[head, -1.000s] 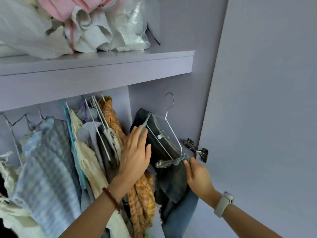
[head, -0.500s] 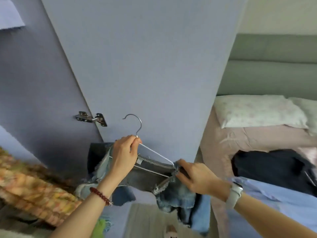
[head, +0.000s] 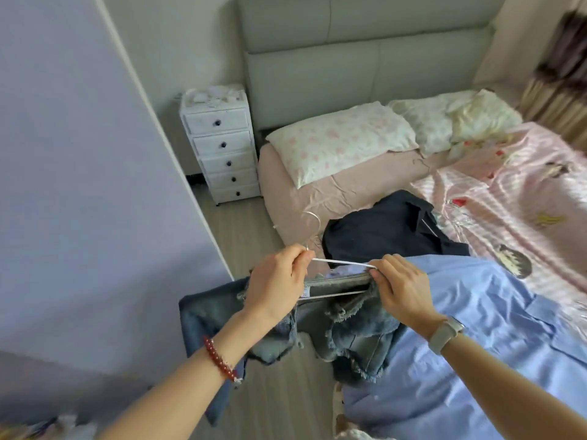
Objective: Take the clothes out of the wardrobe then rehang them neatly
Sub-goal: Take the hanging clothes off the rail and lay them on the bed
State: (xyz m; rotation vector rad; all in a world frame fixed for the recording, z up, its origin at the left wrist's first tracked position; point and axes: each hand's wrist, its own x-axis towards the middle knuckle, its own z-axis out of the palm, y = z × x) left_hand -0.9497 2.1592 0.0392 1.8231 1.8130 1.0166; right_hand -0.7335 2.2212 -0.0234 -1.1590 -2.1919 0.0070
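Over bed's [head: 317, 198] left edge: your L hand [head: 276, 289] & R hand [head: 401, 289] both pinch hanger [head: 341, 264] w/ jeans [head: 355, 331].

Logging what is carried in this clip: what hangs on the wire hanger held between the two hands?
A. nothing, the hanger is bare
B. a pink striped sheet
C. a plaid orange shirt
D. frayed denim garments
D: frayed denim garments hang from the wire hanger, which the left hand and right hand grip at either end beside the bed.
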